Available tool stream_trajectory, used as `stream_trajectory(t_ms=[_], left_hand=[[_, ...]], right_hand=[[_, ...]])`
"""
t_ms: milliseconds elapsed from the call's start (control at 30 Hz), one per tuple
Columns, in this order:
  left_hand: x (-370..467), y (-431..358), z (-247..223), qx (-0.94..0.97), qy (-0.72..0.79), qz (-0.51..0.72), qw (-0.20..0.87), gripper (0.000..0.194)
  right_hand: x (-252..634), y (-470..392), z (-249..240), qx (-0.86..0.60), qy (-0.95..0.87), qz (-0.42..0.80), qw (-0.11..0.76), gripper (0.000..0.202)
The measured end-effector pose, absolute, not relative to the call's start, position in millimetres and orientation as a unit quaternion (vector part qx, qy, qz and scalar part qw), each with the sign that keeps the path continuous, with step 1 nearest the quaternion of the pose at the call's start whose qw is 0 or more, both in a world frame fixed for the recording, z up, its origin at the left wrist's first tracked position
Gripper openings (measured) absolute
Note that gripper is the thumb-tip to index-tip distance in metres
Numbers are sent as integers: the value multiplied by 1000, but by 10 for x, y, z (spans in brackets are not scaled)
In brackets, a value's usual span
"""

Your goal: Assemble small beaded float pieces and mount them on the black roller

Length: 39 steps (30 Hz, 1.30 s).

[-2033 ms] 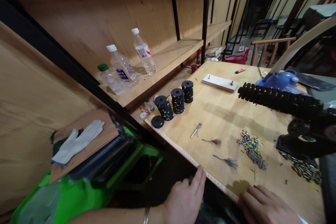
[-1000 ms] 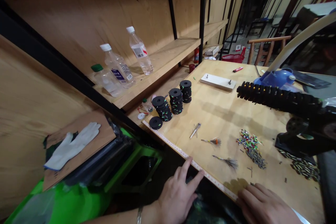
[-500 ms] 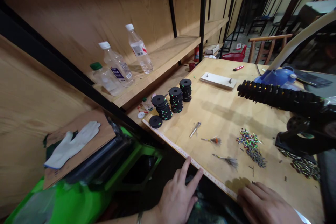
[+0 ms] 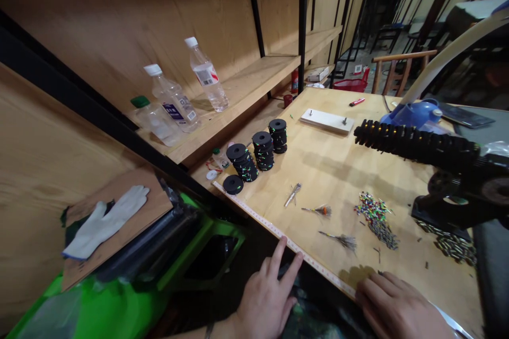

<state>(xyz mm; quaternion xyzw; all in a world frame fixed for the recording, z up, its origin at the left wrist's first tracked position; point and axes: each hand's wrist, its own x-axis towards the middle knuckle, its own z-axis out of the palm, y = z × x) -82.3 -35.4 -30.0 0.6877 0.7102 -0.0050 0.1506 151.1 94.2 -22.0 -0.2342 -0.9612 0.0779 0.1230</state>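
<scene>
My left hand (image 4: 266, 291) has its fingers apart, two fingertips touching the measuring tape (image 4: 258, 217) along the table's near edge. It holds nothing. At the tape's right end rests my right hand (image 4: 401, 304), its fingers curled together on the table; what is under them is hidden. Beyond the hands lie a bundle of thin wires (image 4: 344, 241), another with an orange band (image 4: 323, 211) and a pale one (image 4: 293, 195). A pile of coloured beads (image 4: 371, 206) sits next to small dark grey pieces (image 4: 384, 234).
Stacked black spools (image 4: 242, 161) stand at the table's left edge. A black machine (image 4: 449, 190) with a spool row is at right, near metal pieces (image 4: 455, 249). A white board (image 4: 326, 121) lies farther back. Bottles (image 4: 209, 77) stand on the left shelf; a white glove (image 4: 105, 222) lies below.
The view has shifted slightly, so the table and shelf appear a little further left. Both hands keep nearly the same pose and place at the table edge.
</scene>
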Motion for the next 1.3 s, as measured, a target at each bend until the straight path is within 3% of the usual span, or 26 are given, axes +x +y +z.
stream_trajectory(t_ms=[133,333,767,867,1000,1100,1200,1300], left_hand=[[-836,-391,-333,696,708,10,122,87],[-879,-435,-410,708,700,64,71,79],[-900,-408,-350,712,692,106,55,62],[-952,-370,-249,717,679,141,73,55],[-932,-282,-6,712,635,285,91,44],[-759,-177,154,724,552,377,170,34],[-528,-44,194,714,541,350,274,33],[-373,75,138,706,557,313,306,25]], right_hand=[[1468,901,-143,-254,-956,71,128,22],[1401,843,9,-302,-946,103,64,19],[1396,835,35,-313,-939,133,40,19],[1393,838,56,-322,-934,151,37,18],[1369,837,100,-343,-920,182,48,19],[1339,823,130,-357,-907,214,63,20],[1318,800,148,-371,-891,248,84,19],[1313,783,166,-389,-872,281,102,18]])
